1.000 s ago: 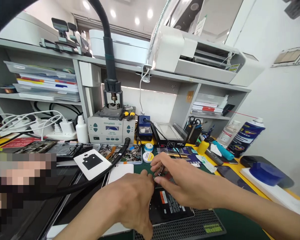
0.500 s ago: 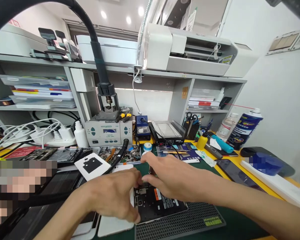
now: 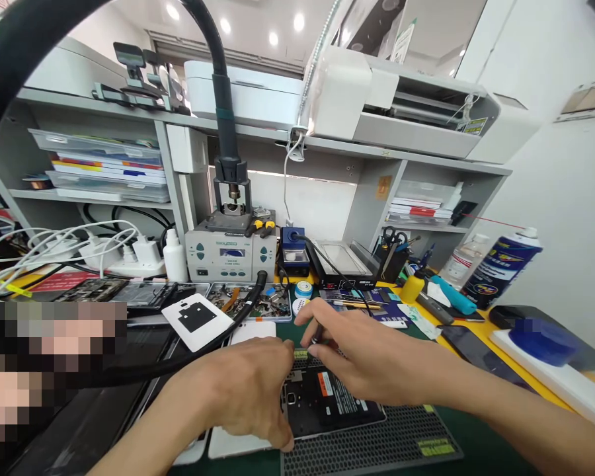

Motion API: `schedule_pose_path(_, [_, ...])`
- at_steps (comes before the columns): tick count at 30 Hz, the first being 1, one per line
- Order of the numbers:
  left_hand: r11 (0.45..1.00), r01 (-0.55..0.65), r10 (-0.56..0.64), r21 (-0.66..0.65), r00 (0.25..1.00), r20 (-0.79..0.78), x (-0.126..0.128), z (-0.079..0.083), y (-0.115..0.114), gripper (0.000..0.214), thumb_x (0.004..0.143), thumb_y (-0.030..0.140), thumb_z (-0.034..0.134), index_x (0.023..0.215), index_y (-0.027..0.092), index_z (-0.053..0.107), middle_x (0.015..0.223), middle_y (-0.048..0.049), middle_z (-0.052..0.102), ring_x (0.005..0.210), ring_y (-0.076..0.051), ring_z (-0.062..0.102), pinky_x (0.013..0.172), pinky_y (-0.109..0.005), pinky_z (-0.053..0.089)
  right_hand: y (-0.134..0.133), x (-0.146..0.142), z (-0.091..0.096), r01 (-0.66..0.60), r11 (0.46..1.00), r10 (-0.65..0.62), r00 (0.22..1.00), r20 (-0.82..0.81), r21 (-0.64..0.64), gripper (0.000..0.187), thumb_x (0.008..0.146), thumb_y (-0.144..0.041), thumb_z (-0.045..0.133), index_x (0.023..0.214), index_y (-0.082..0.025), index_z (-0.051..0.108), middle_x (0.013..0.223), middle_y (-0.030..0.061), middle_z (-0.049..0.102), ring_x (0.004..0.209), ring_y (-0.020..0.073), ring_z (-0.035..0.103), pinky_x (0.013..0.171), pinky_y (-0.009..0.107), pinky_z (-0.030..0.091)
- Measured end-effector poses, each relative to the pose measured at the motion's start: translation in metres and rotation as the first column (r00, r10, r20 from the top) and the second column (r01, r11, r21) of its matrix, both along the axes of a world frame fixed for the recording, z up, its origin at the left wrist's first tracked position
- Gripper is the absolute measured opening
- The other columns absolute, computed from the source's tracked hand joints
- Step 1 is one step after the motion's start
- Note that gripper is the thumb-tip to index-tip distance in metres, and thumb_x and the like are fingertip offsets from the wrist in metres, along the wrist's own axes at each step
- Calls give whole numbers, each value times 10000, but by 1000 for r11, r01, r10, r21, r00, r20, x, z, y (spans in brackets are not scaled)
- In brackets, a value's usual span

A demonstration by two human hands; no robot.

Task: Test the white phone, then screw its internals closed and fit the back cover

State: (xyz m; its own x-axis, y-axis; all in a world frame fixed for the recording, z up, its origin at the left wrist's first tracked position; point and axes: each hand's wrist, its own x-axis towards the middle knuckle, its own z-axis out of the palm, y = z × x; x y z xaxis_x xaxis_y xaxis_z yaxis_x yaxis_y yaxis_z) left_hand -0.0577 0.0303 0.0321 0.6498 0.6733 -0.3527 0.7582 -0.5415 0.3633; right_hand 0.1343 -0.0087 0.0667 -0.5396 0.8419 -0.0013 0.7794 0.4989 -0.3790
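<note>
The opened phone [image 3: 334, 403] lay face down on a grey perforated mat [image 3: 377, 449] near the front of the tabletop [image 3: 476, 456]. Its back was off, and the dark battery with its orange label and the board at the upper end were bare. The left hand [image 3: 248, 390] was curled over the phone's left edge, fingers bent onto the top corner and thumb down by the lower corner, holding it steady. The right hand [image 3: 371, 363] was pinched around a slim tool [image 3: 316, 340], forefinger stretched out and the tip pointing down at the phone's top end. A small yellow-green strip [image 3: 301, 354] showed there between the two hands. I could not tell whether the tip was touching it.

So the phone was open and its insides were still in place, with no part lifted out that I could see.

Beyond the hands were a white cover [image 3: 252, 328], a white card with a black square [image 3: 197, 320], a tray of small parts [image 3: 250, 301], the hot-air station [image 3: 231, 254] and, off to the right, a blue spray can [image 3: 500, 264].

Half a second earlier the hands and phone were in much the same places. The left fingers had lain over the spot where the strip now showed, and the view had since swung a little.
</note>
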Motion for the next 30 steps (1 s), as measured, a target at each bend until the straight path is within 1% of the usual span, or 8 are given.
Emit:
schedule_pose_path(5, [1000, 23, -23, -15, 1000, 0, -2, -2, 4, 478, 550, 504, 795, 871, 177, 662, 829, -82, 687, 698, -255, 617, 490, -304, 347, 6, 0, -3, -65, 996, 63, 997, -40, -56, 411, 911, -78, 488, 1267, -271, 415, 1175, 54, 668, 983, 205, 639, 793, 328, 489])
schedule_pose_path(8, [999, 24, -23, -33, 999, 40, -5, -3, 9, 536, 549, 524, 790, 932, 170, 670, 860, -97, 697, 726, -270, 621, 513, -306, 377, 9, -1, -5, -50, 998, 48, 998, -37, -45, 317, 956, -116, 457, 1232, -269, 428, 1085, 39, 692, 894, 191, 654, 726, 305, 474])
schedule_pose_path(13, [995, 69, -62, -69, 994, 92, -11, -4, 16, 258, 716, 271, 592, 943, 193, 685, 804, -80, 713, 692, -234, 618, 567, -305, 408, 8, -3, -7, 33, 999, -35, 995, 97, 21, 250, 982, -236, 496, 1225, -249, 442, 865, 27, 705, 729, 219, 651, 594, 300, 422])
schedule_pose_path(17, [994, 86, -78, -63, 990, 121, -13, -6, 19, 321, 669, 165, 543, 957, 200, 681, 897, -98, 731, 793, -257, 641, 640, -319, 443, 4, -1, -6, -27, 999, 28, 999, 33, -19, 281, 978, -182, 468, 1243, -265, 428, 1191, 80, 664, 1001, 241, 654, 747, 329, 477])
schedule_pose_path(18, [994, 87, -79, -61, 989, 126, -13, -7, 19, 332, 658, 157, 541, 957, 200, 679, 911, -101, 731, 808, -266, 642, 647, -326, 449, 4, -1, -7, -34, 999, 35, 999, 28, -29, 268, 984, -179, 453, 1236, -266, 430, 1182, 77, 666, 994, 237, 654, 743, 327, 477])
schedule_pose_path(22, [993, 98, -87, -71, 986, 144, -12, -11, 23, 338, 612, 126, 540, 914, 196, 675, 899, -90, 734, 777, -260, 646, 618, -322, 460, 5, -1, -8, 30, 999, -31, 996, 88, 19, 204, 999, -236, 454, 1201, -249, 425, 827, 20, 691, 695, 210, 624, 585, 303, 411])
schedule_pose_path(26, [991, 104, -90, -86, 983, 161, -12, -9, 24, 316, 570, 94, 544, 842, 192, 673, 811, -63, 731, 708, -229, 635, 566, -290, 448, 4, 1, -9, -11, 999, 13, 999, 51, -38, 234, 999, -203, 441, 1220, -271, 404, 1037, 53, 690, 831, 210, 641, 660, 304, 443])
schedule_pose_path(30, [994, 69, -53, -79, 981, 189, -13, -6, 25, 350, 597, 69, 525, 884, 188, 686, 829, -54, 740, 743, -213, 648, 620, -279, 472, 2, 1, -10, 69, 997, -73, 989, 127, 40, 172, 1011, -288, 454, 1173, -259, 404, 786, 5, 665, 699, 220, 607, 598, 308, 400])
